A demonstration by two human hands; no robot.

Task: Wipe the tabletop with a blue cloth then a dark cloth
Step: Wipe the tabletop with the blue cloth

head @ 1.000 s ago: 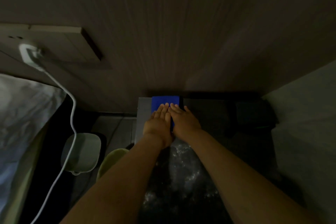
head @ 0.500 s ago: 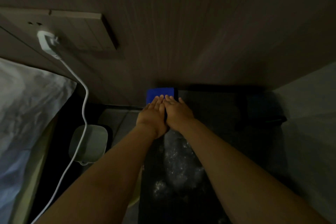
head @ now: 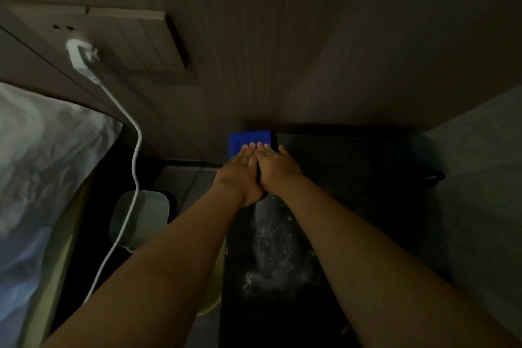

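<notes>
Blue cloth (head: 250,141) is lying folded at the far left corner of the dark table (head: 353,167), touching the wall (head: 282,37). Both hands are pressing flat on it, palms down, fingers extended and held together, neither one gripping. The left hand (head: 240,175) and the right hand (head: 278,167) are sitting side by side and touching, which is spreading pressure across the full width of the cloth. This flat-palm hold is likely keeping the fold from bunching while the cloth is sliding.

White powdery residue (head: 271,251) is showing on the table nearer the person, so wiping is judged to be in progress with the first cloth and not complete. A dark shape at the far right of the table may be the dark cloth, but the light is too dim to tell.

Off the left edge, a white cable (head: 132,167) is hanging from a plug (head: 82,58) over a pale bin (head: 141,217), beside a bed (head: 42,164)
</notes>
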